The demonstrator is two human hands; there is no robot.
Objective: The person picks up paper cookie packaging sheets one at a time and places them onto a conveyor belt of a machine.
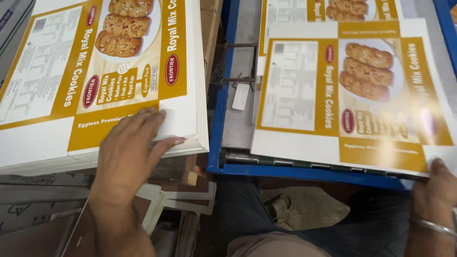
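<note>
Sheets: two groups of printed carton sheets, a thick stack (95, 71) on the left and a loose sheet (352, 95) on the right, over at least one more.
Left hand (126, 152): my fingers lie spread on the stack's near corner, grip apart, thumb at its edge.
Right hand (435, 190): my grip is clamped on the loose sheet's near right corner.
Surface: blue metal frame (219, 119) under the loose sheet.
Room: narrow gap between stack and frame; cardboard scraps (176, 200) below.

stack of printed sheets (95, 71): white with mustard-gold bands, maroon ovals, tan cookie photo | loose sheet (352, 95): same white-and-gold print, kinda glossy | machine frame (304, 172): bright blue | bangle (438, 227): silvery
</note>
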